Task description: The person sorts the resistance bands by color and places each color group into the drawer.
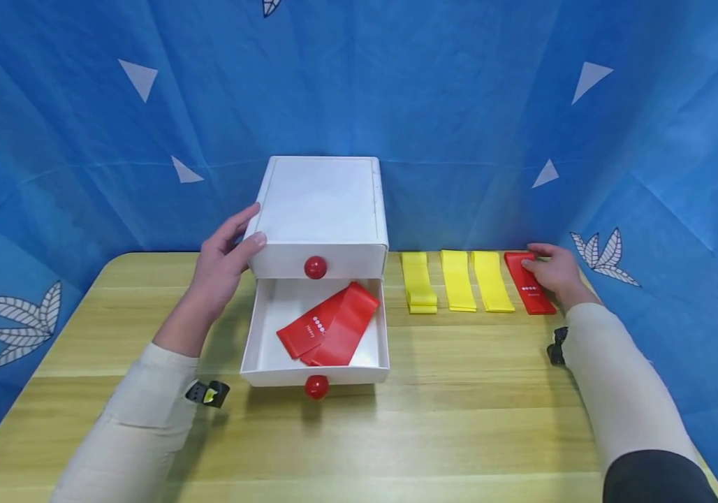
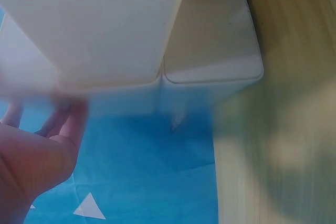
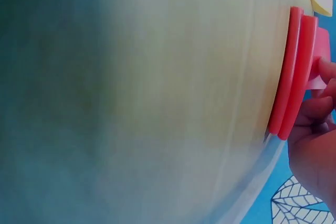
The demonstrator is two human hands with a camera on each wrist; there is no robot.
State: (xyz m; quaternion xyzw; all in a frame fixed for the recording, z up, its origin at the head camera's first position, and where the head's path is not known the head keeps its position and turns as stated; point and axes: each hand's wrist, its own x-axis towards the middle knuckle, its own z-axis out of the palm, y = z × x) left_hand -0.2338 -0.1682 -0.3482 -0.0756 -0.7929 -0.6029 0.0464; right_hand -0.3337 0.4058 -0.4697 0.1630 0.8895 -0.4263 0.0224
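A blue backdrop (image 1: 447, 126) printed with pale triangles and leaves rises behind a wooden table (image 1: 472, 419). Near the back edge stands a white drawer unit (image 1: 324, 199); its upper drawer is closed, while the lower drawer (image 1: 277, 377) is pulled out, each fronted by a round red knob. Inside the lower drawer, red bands (image 1: 351, 325) lie overlapping at different angles, one marked "Heavy". The left hand (image 1: 219, 269) touches the unit's left side, fingers extended and spread against it, thumb at the top front edge, grasping nothing. To the right of the unit, three folded yellow bands (image 1: 458, 283) lie side by side, spaced apart. Beyond them, at the right end of the row, a folded red band (image 1: 529, 286) rests on the table near the back edge. The right hand (image 1: 557, 269) pinches this band by its right side, thumb over its top surface. Pale sleeves cover both forearms, and a black device sits at each wrist.
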